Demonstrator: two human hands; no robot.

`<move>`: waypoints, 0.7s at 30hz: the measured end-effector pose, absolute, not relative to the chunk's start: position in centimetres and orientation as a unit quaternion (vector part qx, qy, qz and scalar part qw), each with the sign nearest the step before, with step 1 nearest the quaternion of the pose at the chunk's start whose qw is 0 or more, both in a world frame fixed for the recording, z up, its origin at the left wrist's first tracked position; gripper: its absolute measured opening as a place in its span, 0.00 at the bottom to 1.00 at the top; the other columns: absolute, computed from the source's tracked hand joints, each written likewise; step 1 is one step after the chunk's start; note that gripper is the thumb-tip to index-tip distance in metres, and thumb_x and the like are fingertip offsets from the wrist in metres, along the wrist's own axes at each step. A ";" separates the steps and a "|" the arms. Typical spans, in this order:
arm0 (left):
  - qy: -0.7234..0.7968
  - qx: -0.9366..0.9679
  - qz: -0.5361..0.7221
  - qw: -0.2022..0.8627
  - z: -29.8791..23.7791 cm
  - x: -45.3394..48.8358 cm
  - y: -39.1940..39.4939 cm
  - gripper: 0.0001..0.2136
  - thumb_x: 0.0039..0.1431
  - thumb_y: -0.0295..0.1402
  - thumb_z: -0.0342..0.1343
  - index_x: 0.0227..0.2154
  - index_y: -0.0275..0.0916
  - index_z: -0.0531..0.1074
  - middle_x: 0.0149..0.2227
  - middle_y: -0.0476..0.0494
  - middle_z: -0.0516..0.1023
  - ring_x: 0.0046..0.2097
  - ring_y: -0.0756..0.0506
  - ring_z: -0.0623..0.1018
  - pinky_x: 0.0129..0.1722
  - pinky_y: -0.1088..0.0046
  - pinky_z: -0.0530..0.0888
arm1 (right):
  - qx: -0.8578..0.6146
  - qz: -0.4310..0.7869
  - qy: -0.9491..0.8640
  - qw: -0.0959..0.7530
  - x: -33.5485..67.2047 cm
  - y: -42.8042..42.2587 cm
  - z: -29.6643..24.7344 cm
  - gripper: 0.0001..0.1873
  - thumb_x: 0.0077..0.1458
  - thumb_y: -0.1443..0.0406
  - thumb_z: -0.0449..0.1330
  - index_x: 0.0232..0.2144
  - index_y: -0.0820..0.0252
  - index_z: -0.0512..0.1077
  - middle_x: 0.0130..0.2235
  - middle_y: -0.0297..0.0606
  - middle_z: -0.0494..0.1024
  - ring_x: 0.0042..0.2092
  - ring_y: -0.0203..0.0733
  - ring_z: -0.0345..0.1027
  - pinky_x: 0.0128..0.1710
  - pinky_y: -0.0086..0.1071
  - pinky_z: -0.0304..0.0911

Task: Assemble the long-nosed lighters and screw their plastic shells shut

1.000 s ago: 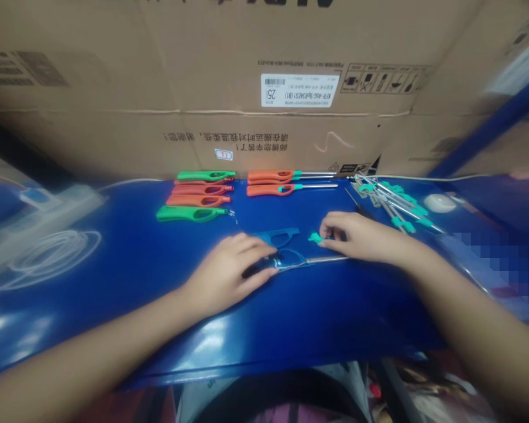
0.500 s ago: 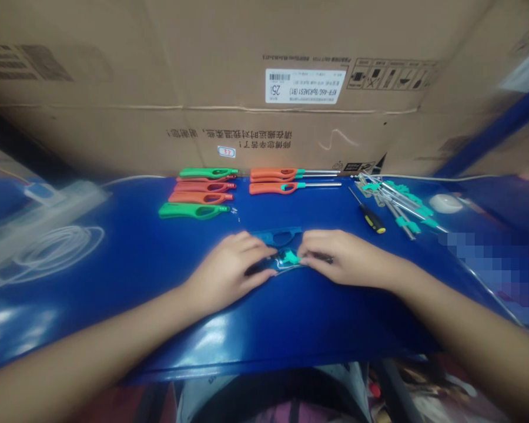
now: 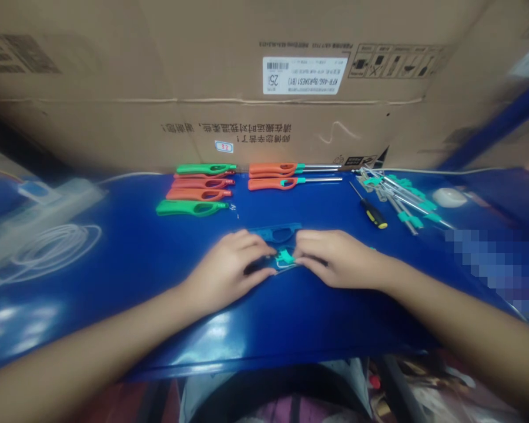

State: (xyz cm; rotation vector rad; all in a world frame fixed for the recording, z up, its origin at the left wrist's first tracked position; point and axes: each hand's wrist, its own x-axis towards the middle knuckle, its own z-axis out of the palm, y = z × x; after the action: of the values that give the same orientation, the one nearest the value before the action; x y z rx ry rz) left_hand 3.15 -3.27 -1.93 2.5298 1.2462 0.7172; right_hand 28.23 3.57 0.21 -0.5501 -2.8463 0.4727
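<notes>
Near the middle of the table, my left hand (image 3: pixel 231 258) is closed on one end of a blue lighter handle half (image 3: pixel 286 269). A teal trigger piece (image 3: pixel 284 257) and a pale curved wire show at that half, between my two hands. My right hand (image 3: pixel 330 255) pinches at the other end, next to the teal piece; its fingertips hide the exact grip. Just behind lies another blue handle half (image 3: pixel 280 233) with a finger loop, flat on the table.
Green lighter handles (image 3: pixel 185 207) and orange ones lie back left. Orange lighters (image 3: pixel 268 184) with metal tubes lie beside them. A screwdriver (image 3: pixel 374 215), several tubes with teal parts (image 3: pixel 405 194) and a white round object (image 3: pixel 449 197) are right. A coiled cable (image 3: pixel 48 247) lies left, a cardboard wall (image 3: pixel 127 53) behind.
My right hand has shifted slightly left, closer to my left hand. The teal piece has moved a little left with it. My left hand stays on the blue half.
</notes>
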 end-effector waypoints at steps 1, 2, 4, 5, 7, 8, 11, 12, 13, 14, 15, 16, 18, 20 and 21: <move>0.426 0.863 0.245 0.120 -1.9 3.2 -3.3 0.11 0.66 0.36 0.59 0.48 0.40 0.76 0.45 0.42 0.79 0.46 0.43 0.77 0.49 0.62 0.70 | -0.176 0.140 -0.969 0.104 28.2 3.6 0.1 0.10 0.67 0.66 0.51 0.35 0.59 0.71 0.36 0.38 0.74 0.35 0.39 0.66 0.34 0.31 0.60; 0.427 0.862 0.243 0.124 -1.9 3.2 -3.2 0.11 0.66 0.37 0.59 0.47 0.40 0.76 0.45 0.42 0.79 0.46 0.43 0.76 0.49 0.62 0.70 | -0.164 0.117 -0.974 0.108 28.2 3.6 0.0 0.11 0.67 0.66 0.51 0.35 0.59 0.71 0.36 0.38 0.74 0.34 0.39 0.66 0.33 0.31 0.59; 0.434 0.859 0.236 0.134 -1.7 3.3 -3.3 0.11 0.65 0.37 0.59 0.47 0.41 0.76 0.44 0.43 0.78 0.45 0.43 0.76 0.48 0.62 0.70 | -0.139 0.072 -0.980 0.119 28.2 3.6 -0.1 0.12 0.68 0.66 0.49 0.34 0.59 0.71 0.34 0.38 0.74 0.34 0.39 0.64 0.32 0.31 0.57; 0.439 0.857 0.232 0.138 -1.7 3.3 -3.3 0.11 0.65 0.37 0.59 0.47 0.41 0.76 0.44 0.43 0.78 0.44 0.43 0.76 0.48 0.61 0.70 | -0.128 0.053 -0.982 0.126 28.2 3.6 -0.2 0.13 0.68 0.66 0.49 0.34 0.59 0.71 0.34 0.39 0.74 0.33 0.39 0.63 0.31 0.32 0.56; 0.446 0.854 0.225 0.143 -1.5 3.4 -3.3 0.11 0.65 0.37 0.60 0.47 0.42 0.76 0.43 0.44 0.77 0.44 0.43 0.75 0.48 0.61 0.70 | -0.112 0.026 -0.985 0.131 28.2 3.5 -0.3 0.13 0.68 0.67 0.48 0.34 0.59 0.71 0.33 0.38 0.73 0.33 0.40 0.63 0.30 0.32 0.54; 0.449 0.853 0.223 0.147 -1.5 3.4 -3.3 0.11 0.65 0.37 0.60 0.47 0.42 0.76 0.43 0.44 0.77 0.44 0.43 0.75 0.48 0.61 0.69 | -0.107 0.016 -0.986 0.130 28.2 3.5 -0.3 0.13 0.68 0.68 0.48 0.34 0.60 0.71 0.32 0.38 0.73 0.33 0.40 0.62 0.30 0.32 0.54; 0.453 0.848 0.225 0.161 -1.4 3.5 -3.4 0.11 0.64 0.36 0.61 0.46 0.41 0.76 0.42 0.44 0.76 0.44 0.42 0.73 0.46 0.62 0.70 | -0.094 -0.009 -0.987 0.127 28.2 3.4 -0.3 0.13 0.67 0.69 0.49 0.33 0.60 0.72 0.31 0.38 0.72 0.32 0.40 0.62 0.29 0.32 0.52; 0.453 0.846 0.227 0.166 -1.4 3.5 -3.4 0.10 0.63 0.36 0.61 0.46 0.40 0.76 0.42 0.44 0.76 0.44 0.42 0.73 0.45 0.63 0.70 | -0.089 -0.016 -0.988 0.127 28.2 3.4 -0.3 0.13 0.67 0.69 0.49 0.33 0.61 0.72 0.31 0.39 0.72 0.32 0.40 0.61 0.29 0.32 0.52; 0.453 0.845 0.230 0.169 -1.4 3.6 -3.4 0.10 0.63 0.36 0.61 0.46 0.40 0.76 0.41 0.44 0.76 0.44 0.42 0.73 0.45 0.63 0.70 | -0.085 -0.021 -0.988 0.127 28.1 3.3 -0.2 0.13 0.66 0.70 0.49 0.33 0.61 0.72 0.31 0.39 0.72 0.32 0.40 0.61 0.29 0.33 0.52; 0.452 0.843 0.233 0.172 -1.4 3.6 -3.4 0.10 0.63 0.35 0.62 0.45 0.40 0.76 0.41 0.44 0.76 0.44 0.42 0.73 0.45 0.63 0.70 | -0.083 -0.025 -0.988 0.127 28.1 3.3 -0.2 0.13 0.66 0.70 0.50 0.33 0.61 0.72 0.31 0.39 0.72 0.32 0.40 0.61 0.30 0.33 0.52; 0.452 0.842 0.235 0.175 -1.4 3.6 -3.4 0.10 0.63 0.35 0.62 0.45 0.39 0.76 0.41 0.44 0.75 0.44 0.43 0.73 0.45 0.63 0.70 | -0.081 -0.027 -0.988 0.125 28.1 3.2 -0.2 0.13 0.66 0.70 0.50 0.33 0.62 0.73 0.31 0.39 0.72 0.32 0.40 0.61 0.30 0.33 0.52; 0.453 0.841 0.236 0.176 -1.4 3.6 -3.4 0.10 0.63 0.35 0.62 0.45 0.39 0.76 0.41 0.44 0.75 0.43 0.43 0.73 0.45 0.63 0.70 | -0.081 -0.029 -0.989 0.124 28.1 3.2 -0.2 0.12 0.65 0.71 0.50 0.33 0.62 0.73 0.31 0.39 0.72 0.32 0.40 0.61 0.30 0.33 0.52; 0.457 0.840 0.234 0.177 -1.4 3.6 -3.5 0.10 0.63 0.35 0.62 0.45 0.40 0.76 0.41 0.44 0.76 0.43 0.42 0.73 0.45 0.63 0.70 | -0.085 -0.027 -0.989 0.117 28.0 3.1 -0.1 0.12 0.65 0.70 0.50 0.33 0.62 0.73 0.31 0.38 0.72 0.32 0.40 0.61 0.30 0.33 0.52; 0.461 0.840 0.232 0.171 -1.5 3.6 -3.5 0.10 0.63 0.35 0.62 0.45 0.40 0.76 0.41 0.44 0.76 0.44 0.42 0.74 0.46 0.62 0.70 | -0.093 -0.020 -0.990 0.107 28.0 3.1 0.0 0.13 0.66 0.70 0.50 0.34 0.62 0.73 0.31 0.38 0.72 0.32 0.39 0.62 0.30 0.33 0.52; 0.463 0.840 0.229 0.165 -1.5 3.6 -3.5 0.10 0.63 0.36 0.62 0.45 0.40 0.76 0.42 0.44 0.77 0.45 0.42 0.74 0.47 0.61 0.69 | -0.097 -0.016 -0.990 0.102 28.0 3.1 0.1 0.13 0.66 0.70 0.50 0.34 0.62 0.74 0.32 0.38 0.72 0.32 0.39 0.61 0.30 0.33 0.52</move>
State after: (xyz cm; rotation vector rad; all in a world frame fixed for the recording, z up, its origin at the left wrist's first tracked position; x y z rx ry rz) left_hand 3.60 -3.55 -1.45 2.3941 1.3192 0.6537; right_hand 27.99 3.08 0.05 -0.2850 -2.9229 -0.0475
